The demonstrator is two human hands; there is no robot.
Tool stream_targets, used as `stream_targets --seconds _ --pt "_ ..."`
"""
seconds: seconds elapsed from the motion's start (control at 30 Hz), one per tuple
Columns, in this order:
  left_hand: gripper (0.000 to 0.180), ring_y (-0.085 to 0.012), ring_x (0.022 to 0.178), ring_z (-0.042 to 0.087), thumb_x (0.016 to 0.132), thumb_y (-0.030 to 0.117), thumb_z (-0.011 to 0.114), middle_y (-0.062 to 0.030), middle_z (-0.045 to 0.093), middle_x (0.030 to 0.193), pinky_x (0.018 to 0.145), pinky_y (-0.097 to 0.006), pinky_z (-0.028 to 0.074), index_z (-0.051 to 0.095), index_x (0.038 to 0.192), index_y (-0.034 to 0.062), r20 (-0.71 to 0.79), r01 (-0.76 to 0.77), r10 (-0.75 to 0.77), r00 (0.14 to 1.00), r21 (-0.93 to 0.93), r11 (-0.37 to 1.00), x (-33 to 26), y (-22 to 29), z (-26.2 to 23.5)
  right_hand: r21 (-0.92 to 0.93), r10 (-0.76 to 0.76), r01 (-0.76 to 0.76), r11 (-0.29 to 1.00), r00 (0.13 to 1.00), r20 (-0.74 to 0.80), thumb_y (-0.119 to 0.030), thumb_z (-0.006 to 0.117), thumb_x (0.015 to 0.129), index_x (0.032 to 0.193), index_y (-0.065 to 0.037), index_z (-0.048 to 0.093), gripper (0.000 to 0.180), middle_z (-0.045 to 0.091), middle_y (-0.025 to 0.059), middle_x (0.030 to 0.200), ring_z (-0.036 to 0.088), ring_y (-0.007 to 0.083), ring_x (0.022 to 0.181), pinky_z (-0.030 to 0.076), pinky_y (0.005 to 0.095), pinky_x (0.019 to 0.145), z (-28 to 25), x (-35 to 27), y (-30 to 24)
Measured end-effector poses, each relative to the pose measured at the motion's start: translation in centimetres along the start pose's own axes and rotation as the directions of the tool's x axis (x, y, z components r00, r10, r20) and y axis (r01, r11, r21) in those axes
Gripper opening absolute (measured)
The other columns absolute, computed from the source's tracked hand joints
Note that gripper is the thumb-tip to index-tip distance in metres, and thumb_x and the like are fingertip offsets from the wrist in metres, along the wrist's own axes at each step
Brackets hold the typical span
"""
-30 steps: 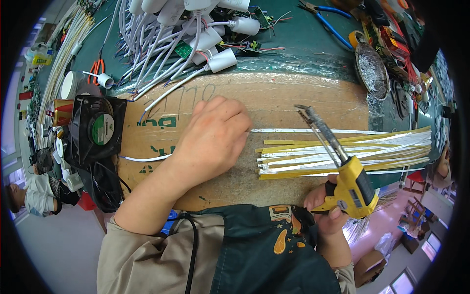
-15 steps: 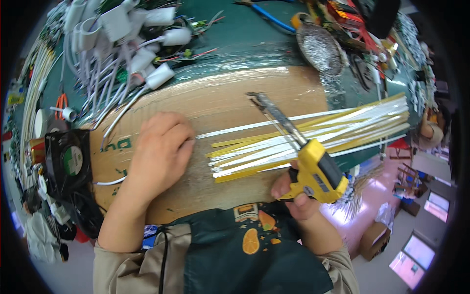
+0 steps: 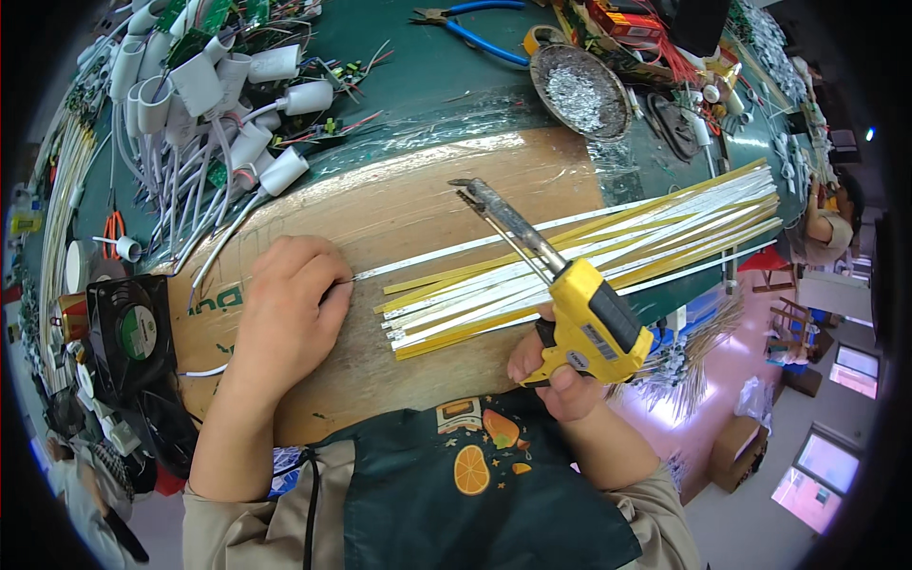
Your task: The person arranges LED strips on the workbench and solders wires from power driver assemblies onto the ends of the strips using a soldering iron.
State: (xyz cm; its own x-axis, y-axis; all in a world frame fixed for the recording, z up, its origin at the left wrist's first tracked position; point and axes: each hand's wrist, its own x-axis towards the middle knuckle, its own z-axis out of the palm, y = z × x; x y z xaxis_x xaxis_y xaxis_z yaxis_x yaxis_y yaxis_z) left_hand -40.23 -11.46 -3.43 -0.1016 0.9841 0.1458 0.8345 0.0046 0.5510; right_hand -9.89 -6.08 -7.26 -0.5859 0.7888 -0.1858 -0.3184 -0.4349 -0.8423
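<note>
My right hand (image 3: 560,375) is wrapped round the grip of a yellow and black soldering gun (image 3: 598,318). Its long metal tip points up and left, above the strips and touching nothing I can make out. My left hand (image 3: 299,299) is closed over the brown board (image 3: 437,380), fingers curled down on the end of a narrow white strip (image 3: 418,263). A short white cable (image 3: 204,372) runs in under that hand from the left; its end is hidden. Between the hands and to the right lies a bundle of white and yellow strips (image 3: 570,271), fanned at an angle.
White plastic lamp holders with cables (image 3: 204,114) heap at the far left. A black fan (image 3: 133,328) stands left of the board. At the back are blue-handled pliers (image 3: 484,38) and a round dish (image 3: 619,119) of silvery bits. Another person (image 3: 826,233) is at the far right.
The whole view has shifted, so the bench things sit further left in the picture. Both hands keep their holds, and the soldering gun stays in about the same place over the board.
</note>
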Motion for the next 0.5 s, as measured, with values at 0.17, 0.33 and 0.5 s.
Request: stream_targets --seconds 0.17,0.33,0.5 --pt "0.016 -0.0336 0.097 0.059 0.076 0.002 0.07 -0.0122 0.063 0.098 0.085 -0.043 0.048 0.063 0.091 0.0023 0.063 0.025 -0.028 0.998 0.035 0.999 0.4 0.0 -1.0 -0.001 -0.05 0.05 0.999 0.998 -0.038 -0.036 0.081 0.083 0.141 0.0 0.041 0.078 0.059 0.0071 0.08 0.06 0.0186 0.071 0.053 0.0349 0.066 0.3 0.2 0.0" --pt "0.019 -0.0343 0.098 0.059 0.078 0.005 0.071 -0.0128 0.064 0.1 0.086 -0.044 0.047 0.063 0.095 0.0038 0.029 0.0 -0.006 1.0 0.178 0.984 0.7 -1.3 -1.0 0.012 -0.077 0.077 0.997 0.997 0.003 -0.035 0.077 0.086 0.143 0.003 0.041 0.078 0.059 0.0079 0.085 0.058 0.0176 0.074 0.052 0.0342 0.069 -0.2 0.1 0.3" --pt "0.021 -0.034 0.099 0.06 0.08 0.008 0.072 -0.0119 0.065 0.101 0.086 -0.043 0.047 0.065 0.099 0.005 -0.133 -0.047 0.097 0.986 0.34 0.939 2.4 0.1 -1.0 0.013 -0.087 0.087 0.996 0.996 -0.011 -0.035 0.078 0.085 0.143 0.003 0.042 0.078 0.059 0.0081 0.085 0.058 0.0174 0.074 0.053 0.0348 0.069 -0.3 0.2 0.3"
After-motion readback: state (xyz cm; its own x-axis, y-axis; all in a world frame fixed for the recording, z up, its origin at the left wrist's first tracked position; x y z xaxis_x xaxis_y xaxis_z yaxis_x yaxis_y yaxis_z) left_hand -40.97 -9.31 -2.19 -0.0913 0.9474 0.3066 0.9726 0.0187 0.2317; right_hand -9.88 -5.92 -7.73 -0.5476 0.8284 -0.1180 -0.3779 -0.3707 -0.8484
